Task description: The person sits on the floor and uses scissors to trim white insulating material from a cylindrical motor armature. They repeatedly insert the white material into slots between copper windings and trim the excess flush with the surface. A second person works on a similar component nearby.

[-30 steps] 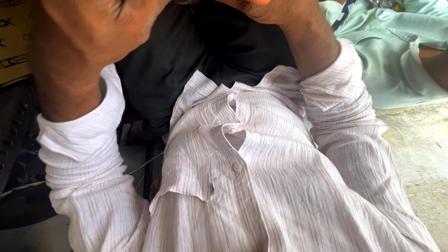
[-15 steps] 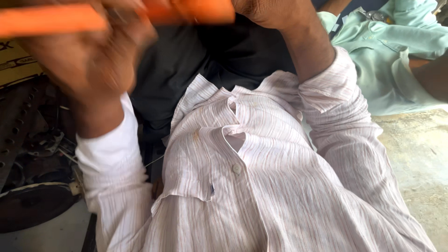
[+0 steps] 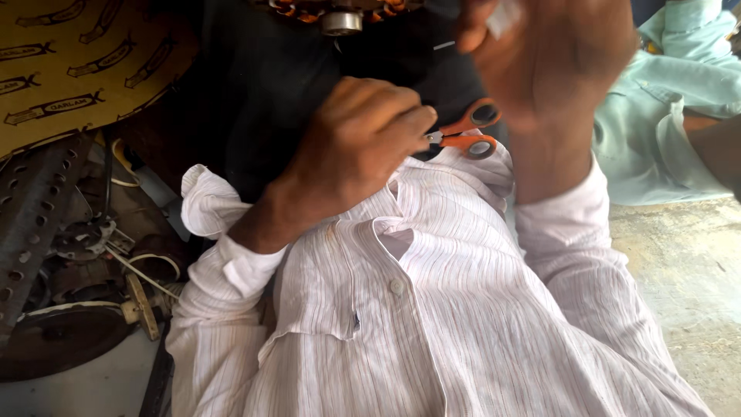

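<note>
My left hand (image 3: pixel 363 150) is closed around a small pair of scissors with orange handles (image 3: pixel 471 133), held just above the collar of my striped white shirt (image 3: pixel 432 309). The handles stick out to the right and the blades are hidden in my fist. My right hand (image 3: pixel 556 66) is raised close to the camera and blurred. Its fingertips pinch a small white scrap (image 3: pixel 503 15). At the top edge, above both hands, a round motor part with copper windings and a metal hub (image 3: pixel 340 17) rests on dark cloth (image 3: pixel 262 85).
A printed brown cardboard sheet (image 3: pixel 69 69) lies at the upper left. Below it are a perforated metal bar (image 3: pixel 31 208), loose wires and old parts (image 3: pixel 131 270). Another person in a light green shirt (image 3: pixel 679 100) sits at the right, above a concrete floor (image 3: pixel 687 270).
My left hand has come down from in front of the camera to my chest, bringing the orange scissors with it. The motor part at the top has come into view.
</note>
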